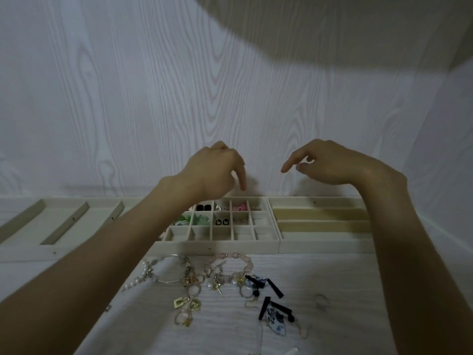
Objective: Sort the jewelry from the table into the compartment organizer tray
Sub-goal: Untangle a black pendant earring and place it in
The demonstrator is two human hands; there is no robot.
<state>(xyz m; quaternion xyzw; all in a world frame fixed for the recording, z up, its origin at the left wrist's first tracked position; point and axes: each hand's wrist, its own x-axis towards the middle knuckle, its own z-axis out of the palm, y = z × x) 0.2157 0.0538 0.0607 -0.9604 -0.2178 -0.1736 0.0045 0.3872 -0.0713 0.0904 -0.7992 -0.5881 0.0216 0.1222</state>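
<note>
A beige compartment tray [220, 245] stands mid-table, with black studs, a pink piece, green pieces and small earrings in its back cells. My left hand [217, 170] hovers above its back row, index finger pointing down, nothing visible in it. My right hand [325, 163] floats to the right at the same height, fingers loosely extended, empty. On the table in front lie a pearl bangle [163, 271], a pink bead bracelet [230, 262], gold rings and earrings [189, 303] and black fan-shaped earrings [273, 311].
A tray with long slots [322, 219] adjoins on the right, and a wider tray with slanted dividers [64, 221] on the left. The white woodgrain wall [230, 85] rises right behind the trays. A thin ring [321, 299] lies at the right.
</note>
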